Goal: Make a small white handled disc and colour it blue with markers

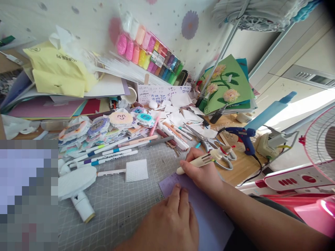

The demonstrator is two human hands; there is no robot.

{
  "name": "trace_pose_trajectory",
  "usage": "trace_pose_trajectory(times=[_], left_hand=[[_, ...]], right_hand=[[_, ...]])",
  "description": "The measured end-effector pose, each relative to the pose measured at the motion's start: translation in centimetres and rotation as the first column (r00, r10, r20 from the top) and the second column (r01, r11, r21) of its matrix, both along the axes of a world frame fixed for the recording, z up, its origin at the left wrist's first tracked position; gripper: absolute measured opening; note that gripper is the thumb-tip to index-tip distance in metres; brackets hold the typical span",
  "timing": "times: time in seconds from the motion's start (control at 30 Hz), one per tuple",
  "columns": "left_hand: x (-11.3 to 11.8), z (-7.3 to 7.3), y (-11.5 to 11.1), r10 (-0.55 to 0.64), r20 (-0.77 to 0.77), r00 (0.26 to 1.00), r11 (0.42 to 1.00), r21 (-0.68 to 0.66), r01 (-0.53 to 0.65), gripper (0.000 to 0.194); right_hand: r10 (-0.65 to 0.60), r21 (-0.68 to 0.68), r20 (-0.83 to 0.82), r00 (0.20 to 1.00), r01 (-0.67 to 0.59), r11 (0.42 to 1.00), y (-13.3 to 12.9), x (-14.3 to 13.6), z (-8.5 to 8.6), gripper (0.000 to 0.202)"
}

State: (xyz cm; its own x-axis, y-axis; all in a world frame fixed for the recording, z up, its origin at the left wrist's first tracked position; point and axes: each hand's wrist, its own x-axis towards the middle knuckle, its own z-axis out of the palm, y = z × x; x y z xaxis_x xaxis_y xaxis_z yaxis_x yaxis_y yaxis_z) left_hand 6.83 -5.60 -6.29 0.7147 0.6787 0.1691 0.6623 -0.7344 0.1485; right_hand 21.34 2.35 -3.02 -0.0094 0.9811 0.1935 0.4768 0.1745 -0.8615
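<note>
Two grips are at work in the head view, with clock directions taken from its middle and twelve at the top. At six o'clock the left grip [175, 216] lies flat and pinches nothing, its extended fingers close together on a purple sheet [211, 216]. That sheet spreads at five o'clock, and small dark marks show near its upper left corner. Between four and five o'clock the right grip [202, 172] pinches a thick cream pen [199, 161]. The pen slants, its lower end at the sheet's upper edge; whether the tip touches, I cannot tell. Under the sheet is a gray gridded mat [112, 219], and at four o'clock the wooden counter [238, 170] shows. Scissors [227, 164] lie just beyond the pen, between three and four. At three o'clock stands a blue glue gun [242, 137]; at two, a green card [220, 96] with raised flowers. Packs of colored clay [150, 52] lean between eleven and twelve, a yellow bag [60, 76] sits at ten, and decorated round pieces [98, 125] are heaped at nine. Toward eight lies a white padded oval [78, 181]; between seven and eight, a white bubble-textured square [136, 170] meets a marker [111, 172].
</note>
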Motion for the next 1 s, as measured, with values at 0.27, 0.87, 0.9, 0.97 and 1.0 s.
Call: trace_pose_trajectory(times=[0.27, 0.87, 0.9, 0.97, 1.0], left_hand=[[-0.61, 0.09, 0.01, -0.053, -0.015, 0.998, 0.998, -0.04, 0.052, 0.036], [0.21, -0.02, 0.07, 0.015, -0.022, 1.0, 0.996, -0.09, -0.017, 0.036], [0.1, 0.01, 0.1, 0.023, -0.02, 1.0, 0.994, -0.106, -0.025, 0.035], [-0.16, 0.16, 0.2, -0.003, -0.019, 1.0, 0.99, -0.141, 0.001, 0.037], [-0.3, 0.29, 0.28, -0.032, -0.019, 0.999, 0.988, -0.151, 0.029, 0.039]], right_hand=[[0.003, -0.01, 0.002, 1.0, -0.003, 1.0, -0.04, -0.05, 0.06, 0.027], [0.016, -0.007, -0.005, 1.0, -0.016, 1.0, 0.02, 0.12, -0.15, 0.028], [0.012, -0.003, -0.006, 1.0, -0.012, 1.0, 0.03, 0.12, -0.13, 0.028], [0.005, 0.003, -0.005, 1.0, -0.005, 1.0, 0.06, 0.12, -0.11, 0.028], [0.005, 0.003, -0.003, 1.0, -0.005, 1.0, 0.07, 0.11, -0.1, 0.028]])
